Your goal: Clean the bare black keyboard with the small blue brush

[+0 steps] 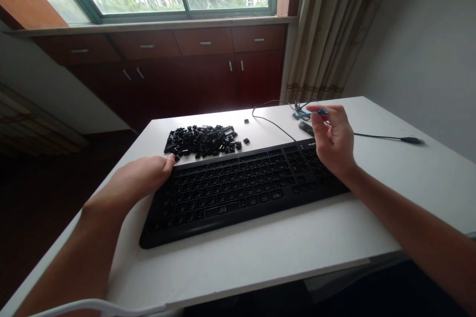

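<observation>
A black keyboard (238, 185) with its keycaps removed lies across the white table (260, 262). My left hand (139, 178) rests on the keyboard's far left corner, fingers curled around the edge. Just behind it lies a pile of several loose black keycaps (203, 139). My right hand (332, 141) hovers above the keyboard's right end, fingers pinched on a small blue tool (320, 112), likely a keycap puller.
A black cable (375, 135) runs across the table's far right to a plug (412, 140). A small black stick (305, 129) and single keycaps (246, 140) lie behind the keyboard. Dark wood cabinets (193, 69), a window and a curtain (334, 29) stand beyond.
</observation>
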The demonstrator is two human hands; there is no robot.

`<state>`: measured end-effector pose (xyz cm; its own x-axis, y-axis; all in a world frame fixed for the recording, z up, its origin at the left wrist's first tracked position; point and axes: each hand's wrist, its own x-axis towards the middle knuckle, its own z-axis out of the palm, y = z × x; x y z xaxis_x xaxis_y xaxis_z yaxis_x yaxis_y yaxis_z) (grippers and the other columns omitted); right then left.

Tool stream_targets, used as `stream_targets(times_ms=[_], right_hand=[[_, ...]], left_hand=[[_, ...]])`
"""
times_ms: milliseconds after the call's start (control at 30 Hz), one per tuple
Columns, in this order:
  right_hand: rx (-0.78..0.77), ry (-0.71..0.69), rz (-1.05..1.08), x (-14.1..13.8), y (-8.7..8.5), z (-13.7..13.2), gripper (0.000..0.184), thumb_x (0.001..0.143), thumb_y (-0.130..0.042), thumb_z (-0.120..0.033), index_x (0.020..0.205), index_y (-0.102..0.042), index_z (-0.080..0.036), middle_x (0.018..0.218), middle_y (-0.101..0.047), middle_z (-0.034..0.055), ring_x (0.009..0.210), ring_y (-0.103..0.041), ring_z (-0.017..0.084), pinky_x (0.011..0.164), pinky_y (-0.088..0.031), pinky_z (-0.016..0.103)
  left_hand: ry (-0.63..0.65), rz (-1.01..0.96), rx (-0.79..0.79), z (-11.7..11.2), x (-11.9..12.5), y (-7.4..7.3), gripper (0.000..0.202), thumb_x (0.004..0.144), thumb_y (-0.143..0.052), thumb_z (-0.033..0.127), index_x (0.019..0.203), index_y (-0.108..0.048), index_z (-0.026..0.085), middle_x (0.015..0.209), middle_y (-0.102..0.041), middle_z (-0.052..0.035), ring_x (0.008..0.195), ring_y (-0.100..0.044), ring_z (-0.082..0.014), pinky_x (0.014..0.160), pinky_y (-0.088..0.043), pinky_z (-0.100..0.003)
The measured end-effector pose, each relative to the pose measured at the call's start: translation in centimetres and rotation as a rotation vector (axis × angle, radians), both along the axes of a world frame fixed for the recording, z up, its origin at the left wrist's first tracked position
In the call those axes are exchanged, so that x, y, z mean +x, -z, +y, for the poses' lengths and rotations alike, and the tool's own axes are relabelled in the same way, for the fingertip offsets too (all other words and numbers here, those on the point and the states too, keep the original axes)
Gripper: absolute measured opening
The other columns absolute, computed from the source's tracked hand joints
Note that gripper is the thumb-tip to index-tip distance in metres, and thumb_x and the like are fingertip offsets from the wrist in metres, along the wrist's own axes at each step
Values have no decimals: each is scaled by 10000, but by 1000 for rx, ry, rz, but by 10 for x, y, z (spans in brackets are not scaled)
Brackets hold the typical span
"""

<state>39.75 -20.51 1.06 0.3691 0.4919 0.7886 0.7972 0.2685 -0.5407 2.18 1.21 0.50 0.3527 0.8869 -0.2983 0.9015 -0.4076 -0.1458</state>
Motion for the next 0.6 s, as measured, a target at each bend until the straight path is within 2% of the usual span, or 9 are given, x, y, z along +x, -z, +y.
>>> stream_targets(times_ms=[67,133,200,300,500,567,600], right_hand=[[-19,-15,24,-1,1,0,222,1027,-560,-379,1110,-716,-245,1072,-662,78,929,-658,197,740,-543,326],[-54,-76,89,-3,2,-1,228,1029,-555,-419,1057,-692,-239,923,-676,44,765,-642,161,659,-520,301],[-92,-173,191,-6,3,-3,258,1037,-529,-459,1013,-656,-236,746,-639,-1,602,-576,128,561,-476,273],[-168,-326,300,-8,6,-6,307,1043,-503,-491,946,-633,-232,588,-562,-42,484,-492,106,473,-413,252],[-390,-592,285,-11,9,-7,280,1040,-519,-469,963,-615,-217,606,-569,-45,501,-504,101,476,-417,243],[-433,-591,200,-13,9,-6,241,1037,-534,-439,984,-610,-217,633,-590,-42,529,-531,106,507,-450,249],[-417,-544,133,-13,8,-6,209,1033,-549,-413,999,-617,-218,652,-605,-38,547,-550,110,526,-465,253]], left_hand=[[-3,-6,-5,1,0,0,777,1011,-136,557,1101,-737,73,1199,-716,-251,1143,-655,-386,978,-470,-440],[-7,-7,-21,1,-1,1,775,1009,-139,566,1095,-740,85,1190,-721,-245,1145,-658,-386,978,-471,-435],[-10,-13,-21,0,-2,1,769,1009,-141,563,1081,-745,92,1185,-724,-242,1148,-658,-390,982,-469,-439],[-9,-40,8,-1,-2,2,777,1010,-135,560,1077,-746,85,1200,-719,-247,1146,-656,-395,984,-463,-446],[1,-28,-11,-1,0,0,734,1012,-164,552,1049,-748,108,1176,-736,-206,1092,-669,-351,961,-474,-413],[-3,-23,-4,-2,0,-1,732,1012,-173,551,1051,-745,96,1175,-732,-219,1096,-665,-359,958,-472,-423],[-5,-27,1,-3,0,-1,736,1013,-173,551,1054,-744,90,1179,-728,-227,1101,-663,-365,960,-470,-428]])
